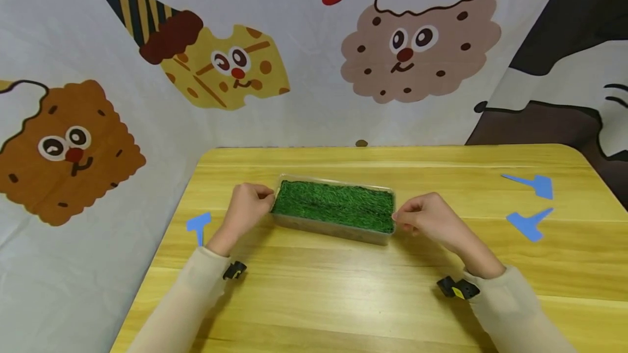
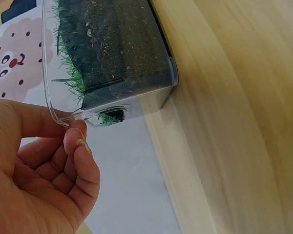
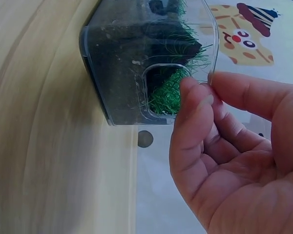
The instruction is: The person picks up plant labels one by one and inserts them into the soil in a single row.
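Note:
A clear plastic box (image 1: 333,229) stands on the table, with a mat of green artificial grass (image 1: 336,203) on top and dark soil-like material seen through its wall in the left wrist view. At the box's left end, my left hand (image 1: 247,207) pinches the rim between thumb and curled fingers. My right hand (image 1: 434,221) does likewise at the right end, pinching the rim (image 3: 216,44) beside a rounded opening in the end wall. Green grass (image 3: 168,95) shows through that opening. A wrist camera sits on each pale sleeve.
Left of the box, a blue T-shaped plant label (image 1: 198,225) lies by my left forearm. Two more blue labels lie at the right, one farther back (image 1: 539,185) and one nearer (image 1: 527,226). Behind the wooden table (image 1: 319,293) hangs a cloth (image 1: 304,119) printed with cartoon biscuits.

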